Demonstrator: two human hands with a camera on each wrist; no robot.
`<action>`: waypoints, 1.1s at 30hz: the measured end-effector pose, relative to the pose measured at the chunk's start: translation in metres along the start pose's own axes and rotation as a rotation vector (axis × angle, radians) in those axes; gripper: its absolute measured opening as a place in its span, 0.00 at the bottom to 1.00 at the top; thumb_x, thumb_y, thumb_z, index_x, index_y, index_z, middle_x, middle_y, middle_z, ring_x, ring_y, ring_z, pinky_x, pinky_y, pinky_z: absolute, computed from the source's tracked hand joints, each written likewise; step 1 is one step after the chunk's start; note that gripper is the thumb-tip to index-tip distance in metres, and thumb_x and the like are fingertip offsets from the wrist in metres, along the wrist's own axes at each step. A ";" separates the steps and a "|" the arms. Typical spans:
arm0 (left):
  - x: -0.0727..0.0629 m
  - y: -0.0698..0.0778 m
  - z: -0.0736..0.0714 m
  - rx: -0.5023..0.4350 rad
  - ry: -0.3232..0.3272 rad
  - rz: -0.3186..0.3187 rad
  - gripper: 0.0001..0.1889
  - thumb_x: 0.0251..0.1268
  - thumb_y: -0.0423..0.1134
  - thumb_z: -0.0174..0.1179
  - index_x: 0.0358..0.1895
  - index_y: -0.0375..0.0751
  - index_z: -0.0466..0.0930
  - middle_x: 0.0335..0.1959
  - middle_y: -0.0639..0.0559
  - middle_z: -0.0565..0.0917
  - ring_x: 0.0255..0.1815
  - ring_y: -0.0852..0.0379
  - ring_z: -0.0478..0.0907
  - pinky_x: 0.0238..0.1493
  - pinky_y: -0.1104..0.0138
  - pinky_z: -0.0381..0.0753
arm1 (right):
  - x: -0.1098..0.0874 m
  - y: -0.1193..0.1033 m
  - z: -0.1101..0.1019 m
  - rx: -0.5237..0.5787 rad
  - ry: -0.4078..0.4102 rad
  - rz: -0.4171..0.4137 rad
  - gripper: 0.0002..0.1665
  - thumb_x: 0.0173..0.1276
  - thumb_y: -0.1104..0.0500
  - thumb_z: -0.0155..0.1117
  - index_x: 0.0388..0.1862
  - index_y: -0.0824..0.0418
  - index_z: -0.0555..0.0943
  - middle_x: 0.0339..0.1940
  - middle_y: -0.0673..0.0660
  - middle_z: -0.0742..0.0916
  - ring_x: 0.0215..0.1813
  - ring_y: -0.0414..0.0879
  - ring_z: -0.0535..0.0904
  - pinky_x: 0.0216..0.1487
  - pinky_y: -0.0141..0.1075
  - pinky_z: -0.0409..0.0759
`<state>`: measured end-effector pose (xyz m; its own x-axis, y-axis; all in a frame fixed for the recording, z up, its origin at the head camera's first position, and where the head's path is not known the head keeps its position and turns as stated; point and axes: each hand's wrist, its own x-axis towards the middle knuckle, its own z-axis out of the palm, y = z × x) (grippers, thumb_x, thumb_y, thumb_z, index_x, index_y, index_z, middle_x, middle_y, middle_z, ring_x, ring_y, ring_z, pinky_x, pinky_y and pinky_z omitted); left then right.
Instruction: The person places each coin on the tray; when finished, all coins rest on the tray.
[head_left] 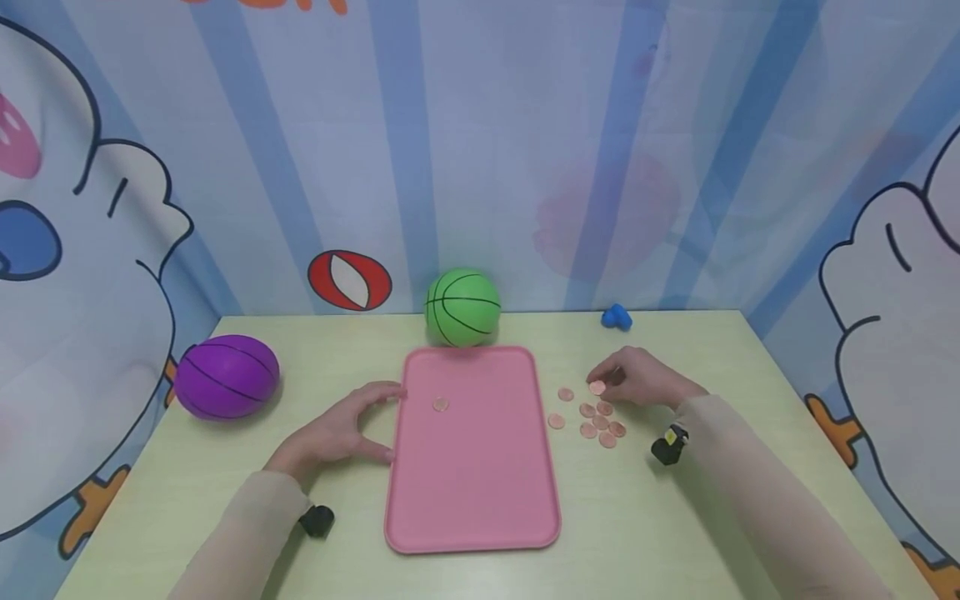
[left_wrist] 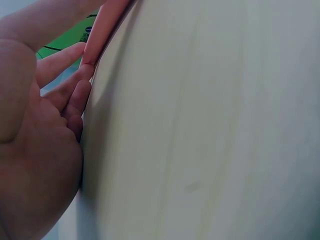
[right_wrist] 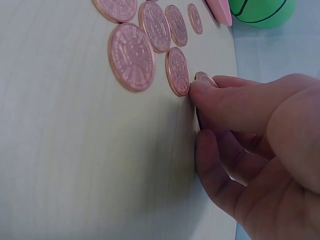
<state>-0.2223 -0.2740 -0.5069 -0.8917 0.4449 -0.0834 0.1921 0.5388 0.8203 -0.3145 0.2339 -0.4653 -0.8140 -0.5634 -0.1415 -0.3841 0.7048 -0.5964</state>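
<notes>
A pink tray (head_left: 476,475) lies in the middle of the table, with one copper-coloured coin (head_left: 440,404) on its upper left part. My left hand (head_left: 337,429) rests at the tray's left rim, thumb and fingers spread and touching the edge. To the right of the tray, my right hand (head_left: 643,379) pinches a coin (head_left: 597,387) between thumb and fingers; in the right wrist view the fingers partly hide this coin (right_wrist: 205,78). Several loose coins (head_left: 601,422) lie flat on the table beside that hand, some touching each other.
A green ball (head_left: 462,308) stands against the tray's far edge. At the left sits a purple ball (head_left: 227,377), and a small blue object (head_left: 617,317) lies by the table's back edge. A printed cloth (head_left: 480,150) hangs behind the table (head_left: 360,533).
</notes>
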 end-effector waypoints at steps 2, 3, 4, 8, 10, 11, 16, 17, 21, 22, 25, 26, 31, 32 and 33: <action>0.000 0.000 0.000 -0.008 0.002 0.001 0.53 0.46 0.47 0.85 0.79 0.55 0.67 0.83 0.48 0.61 0.83 0.37 0.54 0.80 0.31 0.45 | 0.000 0.000 0.000 -0.008 0.000 -0.005 0.16 0.67 0.67 0.73 0.54 0.65 0.89 0.50 0.60 0.92 0.52 0.54 0.88 0.56 0.49 0.87; 0.000 0.000 0.000 -0.010 0.002 -0.001 0.53 0.46 0.47 0.85 0.79 0.55 0.67 0.83 0.48 0.61 0.83 0.37 0.55 0.80 0.31 0.45 | 0.000 0.001 0.000 -0.012 0.001 -0.006 0.16 0.67 0.67 0.73 0.54 0.65 0.89 0.50 0.60 0.92 0.52 0.53 0.88 0.56 0.49 0.87; 0.000 0.000 -0.001 -0.011 0.003 0.004 0.52 0.46 0.47 0.85 0.79 0.54 0.67 0.83 0.48 0.62 0.83 0.37 0.55 0.80 0.31 0.45 | 0.000 0.001 0.000 -0.016 0.004 -0.008 0.16 0.67 0.66 0.74 0.54 0.65 0.89 0.50 0.60 0.92 0.51 0.52 0.88 0.56 0.49 0.87; 0.001 0.000 -0.001 -0.013 0.004 0.021 0.52 0.47 0.46 0.84 0.79 0.53 0.68 0.83 0.47 0.62 0.82 0.37 0.56 0.80 0.31 0.47 | 0.000 0.003 0.000 -0.025 0.016 -0.018 0.16 0.67 0.65 0.75 0.54 0.65 0.89 0.49 0.59 0.91 0.49 0.49 0.87 0.55 0.48 0.87; 0.001 0.000 -0.001 -0.010 0.004 0.025 0.52 0.47 0.46 0.84 0.79 0.53 0.68 0.83 0.47 0.62 0.82 0.36 0.56 0.80 0.30 0.47 | 0.000 0.004 0.001 -0.025 0.030 -0.021 0.16 0.66 0.64 0.76 0.53 0.65 0.90 0.47 0.58 0.90 0.47 0.49 0.86 0.55 0.48 0.87; 0.001 0.000 -0.001 -0.013 0.004 0.026 0.52 0.47 0.46 0.84 0.79 0.52 0.68 0.83 0.47 0.62 0.82 0.36 0.56 0.79 0.30 0.47 | 0.000 0.004 0.002 -0.022 0.037 -0.021 0.16 0.66 0.64 0.76 0.53 0.64 0.90 0.47 0.58 0.90 0.47 0.48 0.86 0.54 0.47 0.86; 0.001 0.001 -0.001 -0.024 0.002 0.024 0.52 0.46 0.45 0.85 0.79 0.53 0.68 0.83 0.47 0.62 0.82 0.37 0.55 0.80 0.31 0.46 | -0.001 0.005 0.007 -0.009 0.074 -0.012 0.16 0.66 0.64 0.76 0.53 0.63 0.90 0.45 0.56 0.89 0.47 0.48 0.85 0.54 0.47 0.86; 0.001 0.001 -0.001 -0.027 0.002 0.025 0.52 0.46 0.45 0.85 0.79 0.52 0.68 0.83 0.47 0.62 0.82 0.37 0.56 0.80 0.31 0.46 | -0.002 0.005 0.008 -0.008 0.079 -0.009 0.16 0.67 0.65 0.76 0.53 0.63 0.90 0.45 0.56 0.89 0.47 0.48 0.84 0.54 0.46 0.85; 0.000 0.002 -0.001 -0.026 0.002 0.029 0.53 0.46 0.45 0.85 0.79 0.51 0.67 0.82 0.46 0.62 0.82 0.36 0.57 0.80 0.31 0.47 | -0.003 0.001 0.011 0.006 0.087 -0.015 0.16 0.69 0.65 0.74 0.55 0.63 0.89 0.44 0.54 0.89 0.45 0.45 0.84 0.52 0.42 0.84; 0.000 0.002 -0.001 -0.026 0.002 0.028 0.53 0.46 0.45 0.85 0.79 0.51 0.67 0.82 0.46 0.62 0.82 0.36 0.57 0.80 0.31 0.47 | -0.003 -0.001 0.011 0.022 0.082 -0.022 0.16 0.69 0.65 0.73 0.56 0.64 0.89 0.42 0.54 0.89 0.43 0.45 0.84 0.50 0.41 0.83; -0.001 0.003 -0.001 -0.021 0.001 0.022 0.52 0.46 0.45 0.84 0.79 0.51 0.67 0.83 0.46 0.62 0.82 0.36 0.56 0.80 0.31 0.47 | -0.002 -0.010 0.013 0.081 0.061 -0.043 0.17 0.71 0.65 0.71 0.57 0.66 0.87 0.38 0.54 0.88 0.34 0.47 0.86 0.45 0.38 0.83; -0.001 0.003 -0.001 -0.018 0.001 0.021 0.52 0.47 0.46 0.84 0.79 0.51 0.67 0.83 0.46 0.62 0.82 0.36 0.55 0.80 0.31 0.46 | -0.002 -0.013 0.014 0.115 0.044 -0.040 0.17 0.71 0.65 0.70 0.57 0.66 0.87 0.35 0.55 0.88 0.32 0.48 0.86 0.43 0.39 0.84; -0.001 0.003 0.000 -0.021 0.000 0.029 0.52 0.47 0.46 0.84 0.79 0.51 0.67 0.83 0.47 0.62 0.83 0.37 0.55 0.80 0.31 0.46 | 0.003 -0.031 0.019 0.236 -0.011 -0.016 0.17 0.73 0.64 0.69 0.58 0.65 0.86 0.31 0.61 0.87 0.23 0.58 0.84 0.31 0.43 0.87; -0.001 0.003 0.000 -0.022 0.000 0.030 0.52 0.47 0.46 0.84 0.79 0.52 0.68 0.83 0.47 0.62 0.83 0.37 0.55 0.80 0.31 0.46 | 0.004 -0.034 0.021 0.260 -0.018 0.000 0.17 0.73 0.63 0.69 0.60 0.65 0.85 0.31 0.63 0.87 0.22 0.60 0.83 0.27 0.44 0.87; 0.000 0.003 0.000 -0.025 -0.001 0.031 0.52 0.47 0.46 0.84 0.79 0.52 0.68 0.83 0.47 0.62 0.83 0.37 0.55 0.80 0.31 0.46 | 0.005 -0.037 0.022 0.266 -0.017 0.006 0.18 0.73 0.63 0.70 0.60 0.64 0.85 0.33 0.63 0.87 0.20 0.61 0.82 0.24 0.44 0.85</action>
<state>-0.2215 -0.2724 -0.5046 -0.8852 0.4616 -0.0585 0.2088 0.5065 0.8366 -0.2946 0.1955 -0.4616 -0.8077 -0.5682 -0.1573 -0.2496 0.5712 -0.7819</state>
